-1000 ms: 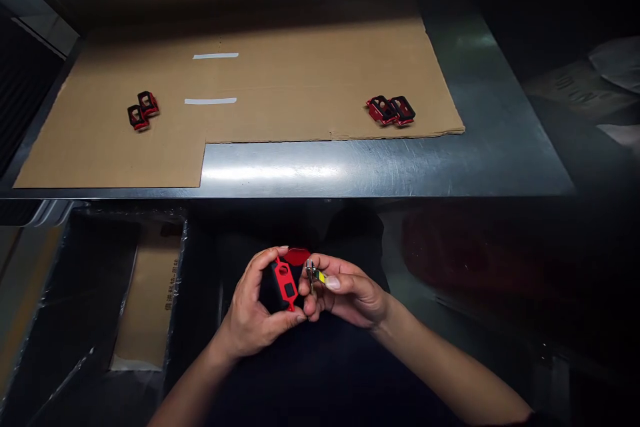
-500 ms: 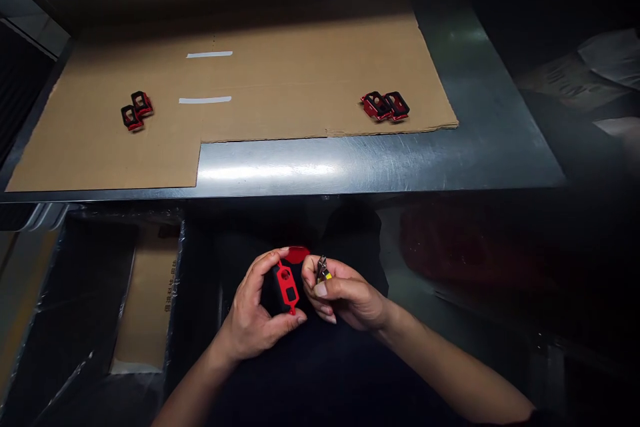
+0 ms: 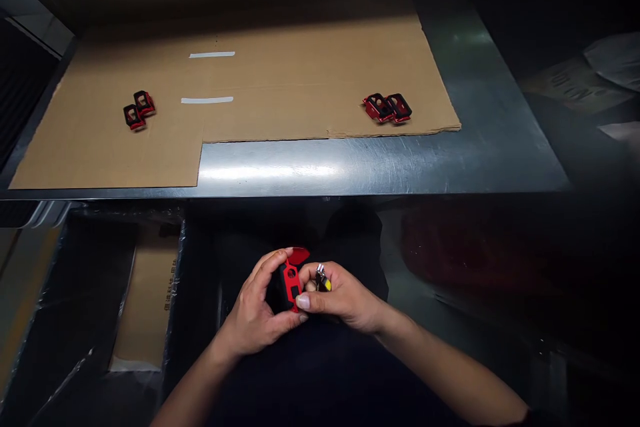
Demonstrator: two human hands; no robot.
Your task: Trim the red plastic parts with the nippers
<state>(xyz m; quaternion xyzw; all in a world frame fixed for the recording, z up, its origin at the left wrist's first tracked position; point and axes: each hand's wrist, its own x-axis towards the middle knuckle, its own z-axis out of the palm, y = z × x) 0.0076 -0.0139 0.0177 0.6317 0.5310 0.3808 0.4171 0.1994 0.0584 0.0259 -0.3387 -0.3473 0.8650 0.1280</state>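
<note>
Red and black, a moulded part sits cupped in the person's left hand, held in the air below the near edge of the table, with a rounded red tab standing out at its far end. The left fingers curl together over the part's far side, and the thumb presses along its lower edge. The right hand comes in just beside it, its fingers pinched together on a small metal piece with a yellow end, right up against the part. Beyond them, a brown cardboard sheet lies on a steel table, marked with two white tape strips. Two pairs of similar red-and-black parts rest on the cardboard, one pair on the left and one on the right, well apart. Down to the left, a black-lined box holds a piece of printed cardboard.
</note>
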